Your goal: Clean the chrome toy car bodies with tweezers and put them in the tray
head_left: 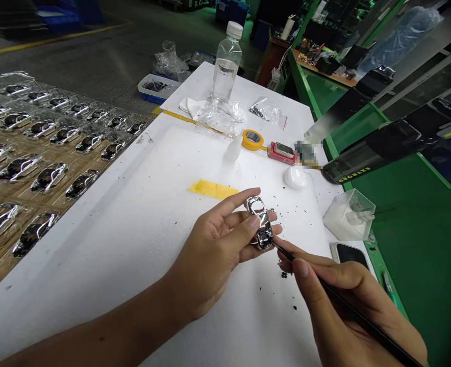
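While the left hand [214,239] pinches a shiny silver toy car [261,224] between thumb and fingertips, the right hand [336,300] sits low on the right, thumb and fingers closed tight around a thin black stick [382,334]. And look at that tip, right at the lower edge of the car, touching it or as near as makes no difference from this angle! The car is held up above the white foam board [114,229], with its long axis pointing away from the person and leaning slightly. It's firmly in the left hand, with the right fingers just beside it, and the stick reaches it from the lower right. Black specks [284,275] are scattered across the board around both hands. Just ahead lies a strip of yellow tape [212,189], with a roll of yellow tape [252,139] and a water bottle [226,61] farther up. Over on the left, rows of toy cars [47,178] lie in clear plastic trays, and a phone [348,254] rests by the right hand.
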`<state>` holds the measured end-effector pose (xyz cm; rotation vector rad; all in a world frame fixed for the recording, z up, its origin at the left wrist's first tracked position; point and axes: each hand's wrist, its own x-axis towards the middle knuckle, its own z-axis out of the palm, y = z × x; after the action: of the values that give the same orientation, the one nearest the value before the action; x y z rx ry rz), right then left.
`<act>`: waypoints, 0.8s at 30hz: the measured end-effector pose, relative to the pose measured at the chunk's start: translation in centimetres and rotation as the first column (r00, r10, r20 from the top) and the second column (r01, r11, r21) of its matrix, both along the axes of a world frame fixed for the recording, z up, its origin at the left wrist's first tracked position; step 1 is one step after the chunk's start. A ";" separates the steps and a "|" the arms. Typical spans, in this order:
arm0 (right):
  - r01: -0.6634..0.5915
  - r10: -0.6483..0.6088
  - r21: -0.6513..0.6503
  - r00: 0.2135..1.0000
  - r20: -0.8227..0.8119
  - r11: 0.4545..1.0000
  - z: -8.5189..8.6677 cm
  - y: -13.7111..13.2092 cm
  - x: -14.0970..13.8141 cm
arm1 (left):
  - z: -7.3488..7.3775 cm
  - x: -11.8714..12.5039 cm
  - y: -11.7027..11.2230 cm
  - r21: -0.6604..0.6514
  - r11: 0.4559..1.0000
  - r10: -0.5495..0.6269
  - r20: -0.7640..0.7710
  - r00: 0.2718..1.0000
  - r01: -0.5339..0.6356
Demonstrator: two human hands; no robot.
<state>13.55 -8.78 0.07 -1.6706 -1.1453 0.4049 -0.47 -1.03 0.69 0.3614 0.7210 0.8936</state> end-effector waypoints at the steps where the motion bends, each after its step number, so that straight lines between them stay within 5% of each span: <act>1: -0.006 0.006 0.006 1.000 -0.003 1.000 0.0 0.1 0.1 | 0.0 0.0 0.0 0.019 1.000 -0.002 -0.003 1.000 0.002; 16: -0.050 0.050 0.008 0.995 -0.083 0.999 0.2 0.4 -0.2 | -0.7 -0.1 -0.4 0.232 0.969 -0.051 -0.167 0.985 0.089; 24: -0.024 0.023 -0.028 0.999 -0.042 0.999 0.4 0.2 -0.4 | -0.7 0.0 -0.3 0.154 0.987 -0.033 -0.095 0.995 0.048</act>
<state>13.15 -8.57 0.42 -1.6675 -1.1336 0.4710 -0.50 -1.30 -0.04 0.5581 0.7279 0.9020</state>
